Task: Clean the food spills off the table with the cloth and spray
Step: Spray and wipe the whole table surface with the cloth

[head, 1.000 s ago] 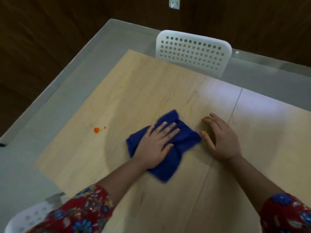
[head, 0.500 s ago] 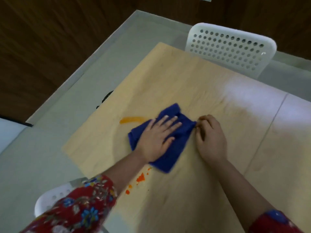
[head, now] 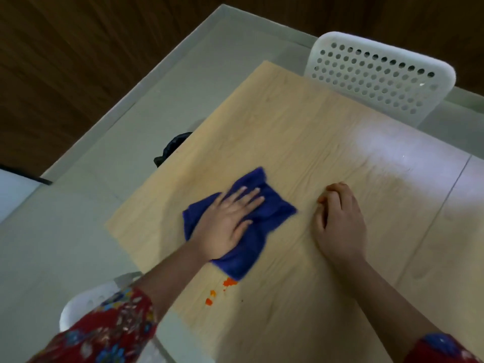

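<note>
Several orange food bits [head: 230, 282] are lying unwiped near the tabletop's [head: 301, 132] near-left edge, just beside the blue cloth [head: 272, 210]. The left hand [head: 225, 226] is pressing the cloth flat, fingers spread; the right hand [head: 340, 224] is resting alongside, fingers curled, empty. Wiping is looking only partly done.

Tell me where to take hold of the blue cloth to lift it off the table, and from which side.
Probably the bunched folds at the right edge of the blue cloth, pinched from above, coming from the side of the right hand. The left hand lies flat over the middle, and the rest lies thin against the table, offering little grip.
</note>
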